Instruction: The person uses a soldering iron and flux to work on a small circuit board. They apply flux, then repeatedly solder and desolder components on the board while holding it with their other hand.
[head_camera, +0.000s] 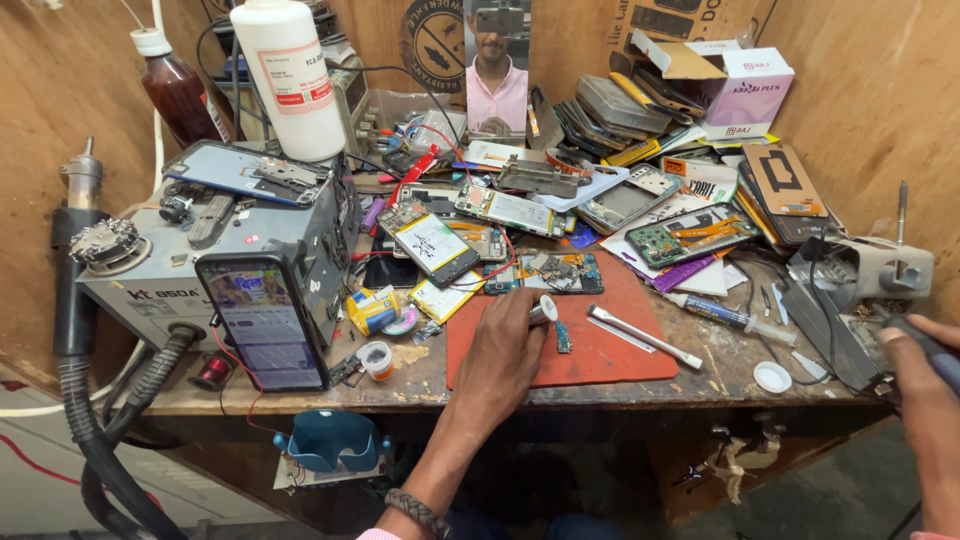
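Red mat (610, 350) | left hand (505, 355) pinches small white part (543, 309) over mat's left half, chip (564, 338) beside | right hand (925, 385) off mat's right, wrapped round dark tool (935, 352) | step: positioning part; next needs steady tool approach

I sit in a small nook with brown plywood walls (870, 90) on both sides of my hands and in front of them. My hands are over an old wooden workbench (440, 375), scratched and stained. A mirror (498, 65) leans on the back wall, far past my hands. Below my left hand, under the bench, I see a grey floor (40, 450). The light is warm and bright.
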